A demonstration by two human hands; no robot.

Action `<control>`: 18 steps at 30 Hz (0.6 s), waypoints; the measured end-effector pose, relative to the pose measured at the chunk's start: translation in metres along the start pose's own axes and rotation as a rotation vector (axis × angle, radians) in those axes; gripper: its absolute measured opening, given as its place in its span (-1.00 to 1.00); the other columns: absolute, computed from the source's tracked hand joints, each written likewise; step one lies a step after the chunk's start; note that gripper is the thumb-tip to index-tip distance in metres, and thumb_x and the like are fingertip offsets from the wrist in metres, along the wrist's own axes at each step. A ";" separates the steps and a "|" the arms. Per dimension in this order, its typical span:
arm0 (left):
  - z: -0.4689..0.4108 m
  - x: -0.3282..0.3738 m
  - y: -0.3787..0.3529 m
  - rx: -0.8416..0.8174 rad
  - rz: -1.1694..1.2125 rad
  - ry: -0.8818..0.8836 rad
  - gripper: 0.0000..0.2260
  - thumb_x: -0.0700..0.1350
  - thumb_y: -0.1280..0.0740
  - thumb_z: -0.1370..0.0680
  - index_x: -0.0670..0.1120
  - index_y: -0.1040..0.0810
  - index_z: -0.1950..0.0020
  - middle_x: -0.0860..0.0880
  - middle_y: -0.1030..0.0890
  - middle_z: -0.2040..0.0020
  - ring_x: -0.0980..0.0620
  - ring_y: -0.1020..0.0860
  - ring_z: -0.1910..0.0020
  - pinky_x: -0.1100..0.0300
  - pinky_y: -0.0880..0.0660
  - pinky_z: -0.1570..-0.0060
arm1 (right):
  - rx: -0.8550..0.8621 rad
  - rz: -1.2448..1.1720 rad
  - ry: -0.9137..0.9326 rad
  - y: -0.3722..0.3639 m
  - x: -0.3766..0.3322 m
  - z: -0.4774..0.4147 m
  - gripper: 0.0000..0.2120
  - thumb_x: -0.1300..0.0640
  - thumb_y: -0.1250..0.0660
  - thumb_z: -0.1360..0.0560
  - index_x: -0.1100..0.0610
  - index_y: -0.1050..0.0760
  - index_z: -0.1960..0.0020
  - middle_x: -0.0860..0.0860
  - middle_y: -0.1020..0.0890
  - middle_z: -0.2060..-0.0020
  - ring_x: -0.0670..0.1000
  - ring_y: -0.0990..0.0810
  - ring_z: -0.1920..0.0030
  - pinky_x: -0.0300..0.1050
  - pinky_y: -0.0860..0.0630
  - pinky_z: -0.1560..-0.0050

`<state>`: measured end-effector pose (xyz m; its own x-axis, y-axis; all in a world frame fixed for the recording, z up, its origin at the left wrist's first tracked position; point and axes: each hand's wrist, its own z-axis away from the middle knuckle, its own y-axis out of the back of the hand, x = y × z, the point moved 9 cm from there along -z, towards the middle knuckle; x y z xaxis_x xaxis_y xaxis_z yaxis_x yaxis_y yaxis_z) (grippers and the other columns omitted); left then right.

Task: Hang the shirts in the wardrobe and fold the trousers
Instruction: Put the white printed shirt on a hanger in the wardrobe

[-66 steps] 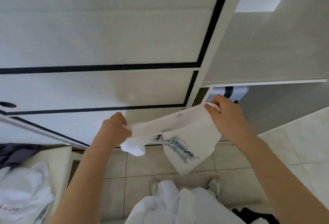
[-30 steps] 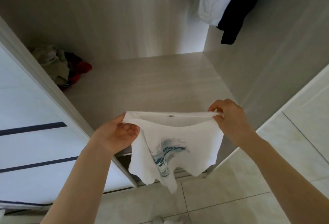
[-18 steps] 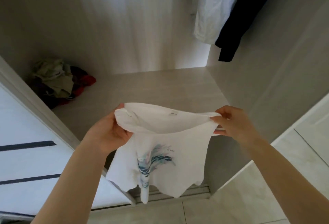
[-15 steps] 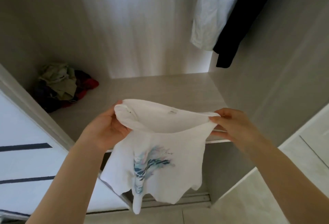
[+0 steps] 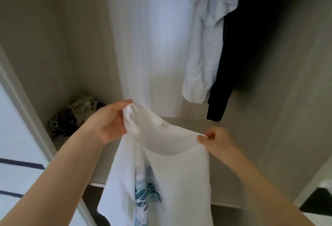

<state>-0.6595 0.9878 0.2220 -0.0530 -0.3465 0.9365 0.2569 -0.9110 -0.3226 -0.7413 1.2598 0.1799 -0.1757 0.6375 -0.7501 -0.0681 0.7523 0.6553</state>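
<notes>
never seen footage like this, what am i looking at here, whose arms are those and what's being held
There is no machine here. A person wears a wide-angle camera on the head, looking forward and down, so the two bare arms are their own. The left hand and right hand hold a white printed shirt by its neck opening, in front of an open wardrobe. On the wardrobe shelf a pile of crumpled clothes lies in the back left corner. Above hang a white shirt and a dark garment.
</notes>
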 end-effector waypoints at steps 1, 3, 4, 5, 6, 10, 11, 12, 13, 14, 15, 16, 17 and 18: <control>-0.001 0.010 -0.005 0.012 -0.020 -0.027 -0.83 -0.15 -0.22 -0.63 -0.18 -0.53 0.07 -0.16 -0.59 0.12 -0.09 -0.62 0.17 0.12 -0.64 0.25 | 0.008 0.005 0.032 0.005 -0.009 -0.004 -0.86 0.09 -0.41 -0.48 0.08 -0.50 0.20 -0.05 -0.55 0.30 -0.03 -0.52 0.26 -0.18 -0.42 0.26; -0.004 0.030 -0.015 0.033 -0.065 -0.068 -0.87 -0.17 -0.25 -0.61 -0.18 -0.52 0.09 -0.16 -0.56 0.12 -0.11 -0.59 0.14 0.11 -0.62 0.22 | 0.025 -0.007 0.095 0.016 -0.029 -0.012 -0.92 0.09 -0.38 -0.49 0.04 -0.53 0.17 -0.09 -0.57 0.26 -0.02 -0.56 0.18 -0.15 -0.47 0.16; -0.005 0.039 -0.019 0.051 -0.084 -0.089 -0.88 -0.18 -0.27 -0.60 -0.18 -0.52 0.11 -0.16 -0.56 0.13 -0.12 -0.58 0.15 0.09 -0.60 0.20 | 0.033 -0.005 0.130 0.021 -0.040 -0.015 -0.93 0.08 -0.36 -0.50 0.03 -0.54 0.16 -0.10 -0.58 0.25 -0.03 -0.58 0.16 -0.14 -0.49 0.14; -0.005 0.049 -0.022 0.076 -0.106 -0.114 -0.89 -0.20 -0.29 -0.59 -0.17 -0.51 0.13 -0.17 -0.56 0.15 -0.12 -0.57 0.17 0.07 -0.58 0.19 | 0.044 0.003 0.164 0.026 -0.052 -0.018 -0.92 0.07 -0.34 -0.51 0.03 -0.56 0.15 -0.11 -0.59 0.24 -0.03 -0.58 0.15 -0.14 -0.50 0.14; -0.006 0.060 -0.024 0.101 -0.132 -0.147 -0.90 -0.22 -0.31 -0.58 -0.18 -0.51 0.14 -0.17 -0.56 0.17 -0.12 -0.57 0.19 0.04 -0.56 0.17 | 0.064 0.016 0.197 0.033 -0.065 -0.021 -0.91 0.06 -0.33 -0.52 0.02 -0.57 0.13 -0.12 -0.60 0.23 -0.04 -0.58 0.14 -0.13 -0.51 0.12; -0.010 0.101 -0.041 0.149 -0.273 -0.257 -0.94 -0.23 -0.37 -0.56 -0.18 -0.52 0.07 -0.16 -0.59 0.18 -0.09 -0.58 0.21 0.05 -0.58 0.12 | 0.160 -0.005 0.334 0.062 -0.121 -0.033 -0.89 0.04 -0.31 -0.53 0.02 -0.60 0.08 -0.09 -0.64 0.13 -0.02 -0.60 0.09 -0.07 -0.57 0.04; -0.012 0.111 -0.045 0.151 -0.312 -0.281 -0.94 -0.23 -0.38 -0.56 -0.18 -0.52 0.06 -0.15 -0.60 0.18 -0.07 -0.59 0.23 0.08 -0.58 0.16 | 0.172 -0.020 0.371 0.069 -0.137 -0.036 -0.89 0.04 -0.30 -0.54 0.01 -0.60 0.07 -0.09 -0.64 0.13 -0.04 -0.60 0.10 -0.12 -0.57 0.09; -0.014 0.121 -0.050 0.154 -0.353 -0.305 -0.95 -0.22 -0.38 -0.56 -0.18 -0.53 0.05 -0.14 -0.61 0.19 -0.05 -0.59 0.25 0.12 -0.59 0.21 | 0.181 -0.029 0.411 0.076 -0.153 -0.038 -0.89 0.05 -0.30 -0.54 0.01 -0.59 0.07 -0.09 -0.63 0.13 -0.08 -0.60 0.12 -0.23 -0.54 0.17; -0.016 0.131 -0.054 0.156 -0.387 -0.329 -0.95 -0.22 -0.38 -0.56 -0.18 -0.53 0.06 -0.13 -0.61 0.20 -0.03 -0.59 0.27 0.16 -0.59 0.25 | 0.195 -0.031 0.451 0.084 -0.170 -0.041 -0.90 0.05 -0.30 -0.54 0.01 -0.58 0.09 -0.09 -0.62 0.15 -0.11 -0.58 0.16 -0.34 -0.48 0.24; -0.017 0.141 -0.058 0.158 -0.414 -0.355 -0.96 -0.22 -0.37 -0.56 -0.17 -0.54 0.07 -0.13 -0.60 0.21 -0.02 -0.58 0.29 0.18 -0.57 0.28 | 0.212 -0.030 0.488 0.093 -0.187 -0.042 -0.90 0.07 -0.31 -0.54 0.01 -0.57 0.12 -0.09 -0.62 0.18 -0.13 -0.57 0.19 -0.39 -0.42 0.29; -0.019 0.152 -0.062 0.161 -0.436 -0.381 -0.95 -0.23 -0.37 -0.57 -0.17 -0.54 0.08 -0.13 -0.59 0.21 -0.02 -0.57 0.30 0.20 -0.55 0.30 | 0.228 -0.029 0.525 0.101 -0.205 -0.043 -0.90 0.09 -0.31 -0.54 0.01 -0.57 0.14 -0.08 -0.62 0.20 -0.13 -0.58 0.20 -0.39 -0.42 0.29; -0.021 0.162 -0.065 0.165 -0.454 -0.407 -0.94 -0.23 -0.36 -0.57 -0.16 -0.53 0.10 -0.13 -0.58 0.22 -0.02 -0.55 0.31 0.21 -0.53 0.31 | 0.243 -0.026 0.562 0.109 -0.223 -0.044 -0.89 0.11 -0.31 -0.54 0.04 -0.58 0.13 -0.07 -0.63 0.21 -0.10 -0.59 0.18 -0.34 -0.44 0.25; -0.023 0.172 -0.069 0.168 -0.469 -0.429 -0.93 -0.22 -0.36 -0.57 -0.15 -0.53 0.11 -0.13 -0.57 0.22 -0.02 -0.54 0.31 0.21 -0.52 0.31 | 0.263 -0.016 0.601 0.116 -0.240 -0.043 -0.88 0.13 -0.31 -0.54 0.09 -0.59 0.13 -0.04 -0.65 0.21 -0.07 -0.60 0.15 -0.30 -0.47 0.19; -0.024 0.181 -0.072 0.170 -0.476 -0.448 -0.93 -0.22 -0.36 -0.57 -0.15 -0.53 0.11 -0.13 -0.57 0.23 -0.03 -0.53 0.30 0.22 -0.51 0.31 | 0.292 0.002 0.637 0.124 -0.257 -0.042 -0.87 0.15 -0.30 -0.54 0.13 -0.61 0.12 -0.01 -0.66 0.21 -0.04 -0.62 0.14 -0.26 -0.49 0.14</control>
<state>-0.7106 0.9851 0.4114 0.1980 0.2435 0.9495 0.4546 -0.8810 0.1312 -0.7458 1.1819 0.4574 -0.7230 0.4846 -0.4925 0.1841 0.8221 0.5387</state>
